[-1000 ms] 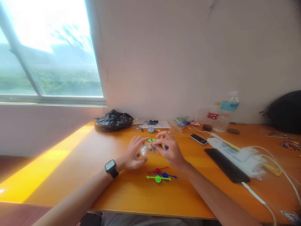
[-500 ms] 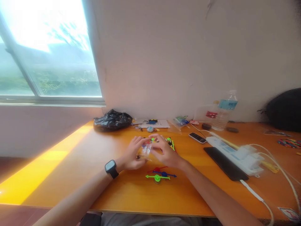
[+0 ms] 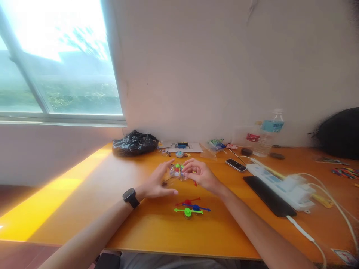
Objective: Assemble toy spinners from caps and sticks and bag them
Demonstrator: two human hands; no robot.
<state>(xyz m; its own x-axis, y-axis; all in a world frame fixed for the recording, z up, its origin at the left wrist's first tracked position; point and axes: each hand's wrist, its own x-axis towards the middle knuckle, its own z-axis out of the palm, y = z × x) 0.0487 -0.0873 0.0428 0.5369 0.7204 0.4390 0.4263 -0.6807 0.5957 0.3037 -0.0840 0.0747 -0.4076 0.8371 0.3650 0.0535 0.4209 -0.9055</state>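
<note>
In the head view my left hand hovers over the table with thumb and fingers spread, holding nothing; a black watch is on its wrist. My right hand is closed, its curled fingertips pinching a small bunch of coloured arrow spinners with clear parts. Green, red and blue show in this bunch, though the right fingers partly hide it. A red tip pokes out below the right hand. Nearer to me lie a green arrow spinner, a blue arrow spinner and a red arrow spinner, close together.
A black plastic bag sits at the back left, beside papers and small items along the wall. On the right are a phone, a white power strip with cables, a small black-and-white device and a water bottle.
The coloured bunch has shifted left from beyond my right hand to between both hands. My right fingers have curled onto it, while my left hand has opened away from the clear plastic.
</note>
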